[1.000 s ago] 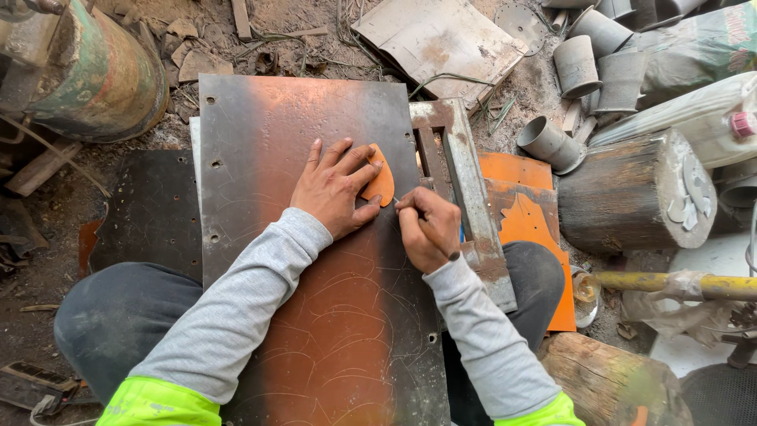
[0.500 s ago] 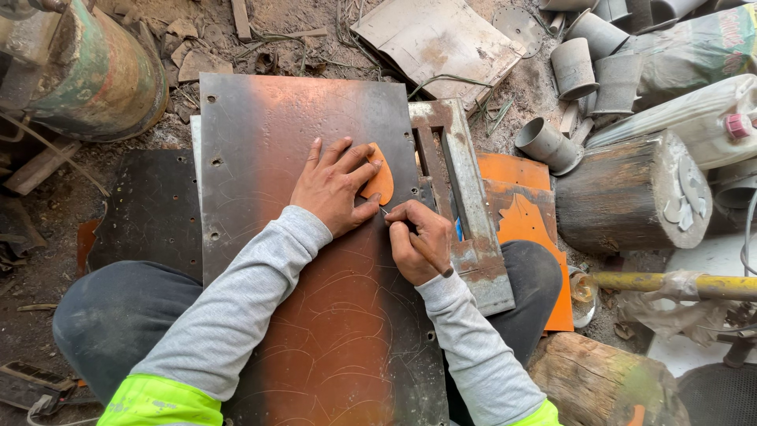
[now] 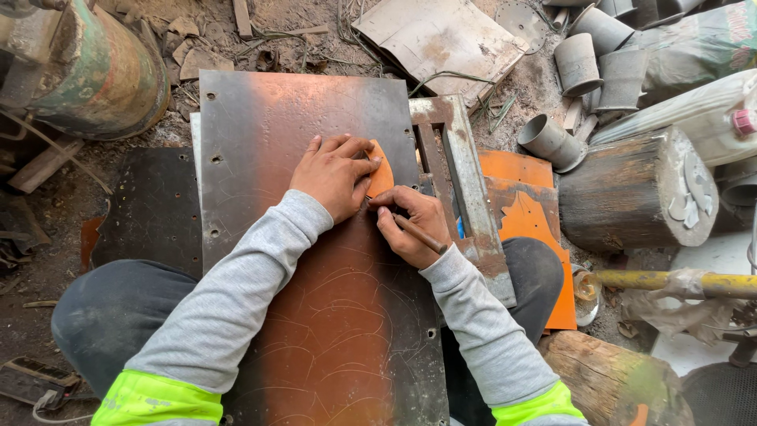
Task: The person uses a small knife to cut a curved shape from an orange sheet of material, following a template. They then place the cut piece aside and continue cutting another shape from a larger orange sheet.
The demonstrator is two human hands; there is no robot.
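A large rusty steel sheet lies flat in front of me, its lower half scratched with curved outlines. My left hand presses a small orange leaf-shaped template flat on the sheet near its right edge. My right hand grips a thin metal scriber, its tip at the template's lower edge beside my left thumb. Most of the template is hidden under my left fingers.
A metal frame piece lies along the sheet's right edge, with an orange cut-out sheet beyond it. A wooden log, grey metal cups and a yellow-handled tool sit at right. A green drum stands at upper left.
My right hand has slid the scriber down and left along the template's edge, toward my left thumb. My left hand stays pressed on the template.
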